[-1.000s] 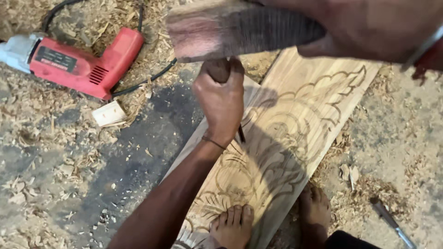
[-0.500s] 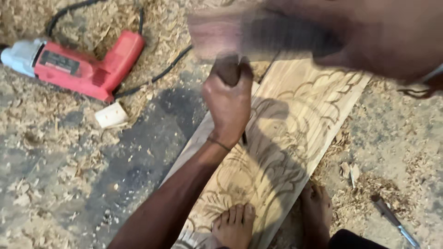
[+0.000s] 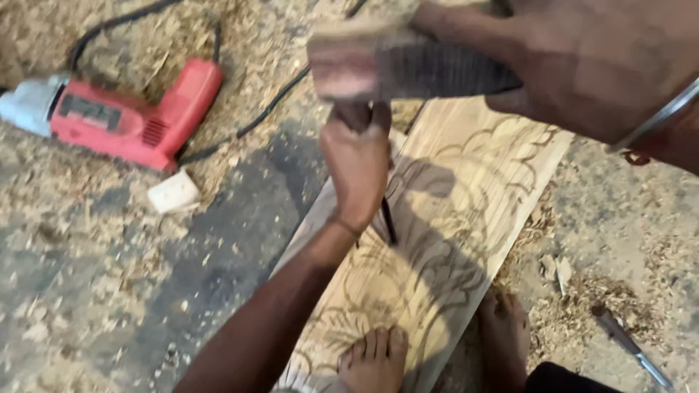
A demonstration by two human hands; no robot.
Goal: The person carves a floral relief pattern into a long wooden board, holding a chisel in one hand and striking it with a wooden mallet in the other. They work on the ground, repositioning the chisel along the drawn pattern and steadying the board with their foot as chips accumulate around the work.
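Observation:
My left hand (image 3: pixel 358 164) is closed around a chisel (image 3: pixel 388 220) whose dark blade points down onto a pale wooden plank (image 3: pixel 480 189) carved with a floral pattern. Close to the camera, my right hand (image 3: pixel 582 62) grips a wooden mallet (image 3: pixel 397 62). The mallet head is blurred and sits right at the top of the chisel handle. My two bare feet (image 3: pixel 375 360) rest at the near end of the plank, one on it and one beside its right edge.
A red and grey electric drill (image 3: pixel 109 116) with a black cord (image 3: pixel 255 120) lies on the shavings at the upper left. A small pale wood block (image 3: pixel 173 192) sits below it. Another chisel (image 3: pixel 630 346) lies on the ground at the lower right.
The mallet has swung down from above the left hand onto the top of the chisel. The left hand has kept its place on the plank.

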